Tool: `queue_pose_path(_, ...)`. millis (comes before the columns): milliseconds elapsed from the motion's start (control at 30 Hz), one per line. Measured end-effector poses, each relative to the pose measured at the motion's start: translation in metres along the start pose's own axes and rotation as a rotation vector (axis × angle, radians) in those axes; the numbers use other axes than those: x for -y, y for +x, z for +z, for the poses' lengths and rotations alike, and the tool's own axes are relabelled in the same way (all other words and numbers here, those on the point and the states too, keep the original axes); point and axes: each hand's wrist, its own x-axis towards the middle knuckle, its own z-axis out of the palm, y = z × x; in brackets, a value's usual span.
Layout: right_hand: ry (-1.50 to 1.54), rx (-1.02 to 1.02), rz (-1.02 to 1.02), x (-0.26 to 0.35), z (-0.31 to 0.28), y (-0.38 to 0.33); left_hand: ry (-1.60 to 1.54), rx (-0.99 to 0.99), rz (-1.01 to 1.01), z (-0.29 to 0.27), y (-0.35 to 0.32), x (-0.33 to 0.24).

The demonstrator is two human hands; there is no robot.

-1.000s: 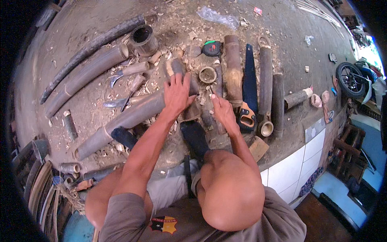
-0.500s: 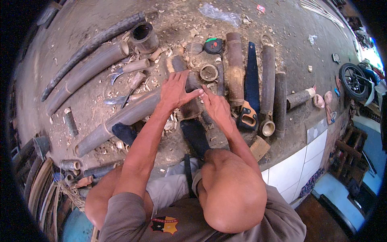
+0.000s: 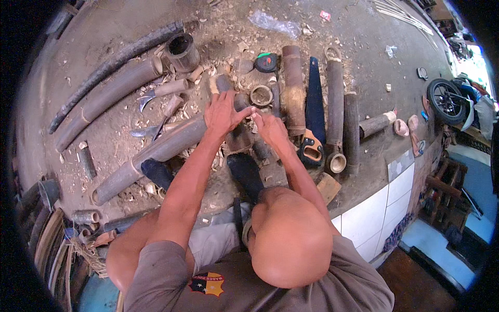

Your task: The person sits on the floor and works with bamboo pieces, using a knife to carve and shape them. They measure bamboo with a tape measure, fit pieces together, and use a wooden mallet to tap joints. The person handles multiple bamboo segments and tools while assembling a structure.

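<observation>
My left hand [image 3: 222, 115] lies over a thick dark bamboo piece [image 3: 240, 139], its fingers stretched out over the top and its thumb pointing right. Beside it my right hand [image 3: 271, 130] has its fingers bent, their tips meeting near the left thumb; whatever is between them is too small to make out. A long bamboo pole [image 3: 171, 143] slants from lower left up to my left wrist. Just past my right hand lies a short bamboo ring [image 3: 261, 95]. My feet in dark socks [image 3: 243, 169] are close to the bamboo.
Right of my hands lie a bamboo length [image 3: 294, 93], a handsaw [image 3: 313, 104] and another bamboo tube [image 3: 335, 101]. A tape measure [image 3: 266, 62] sits farther off. Knives [image 3: 147, 99] and an upright bamboo cup [image 3: 182, 52] are at the left among wood chips. A wheel [image 3: 447, 101] stands far right.
The whole view has shifted slightly to the left. Both hands stay at the same bamboo piece, with the right fingers looking a little more bent beside the left thumb.
</observation>
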Motion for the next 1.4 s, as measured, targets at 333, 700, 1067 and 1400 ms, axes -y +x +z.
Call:
queue_pose_path(333,0.005,-0.059,-0.018,0.019,-0.004,-0.013,0.151,-0.005,0.238,0.002,-0.009,0.021)
queue_pose_path(700,-0.021,-0.017,-0.013,0.013,-0.009,-0.015,0.064,0.024,0.174,-0.008,-0.006,0.016)
queue_pose_path(1067,0.005,-0.010,-0.021,0.012,-0.010,-0.017,-0.021,-0.092,0.043,0.005,-0.011,0.006)
queue_pose_path(1400,0.001,-0.122,-0.092,0.007,0.003,0.003,-0.028,-0.065,0.021,0.001,0.008,0.010)
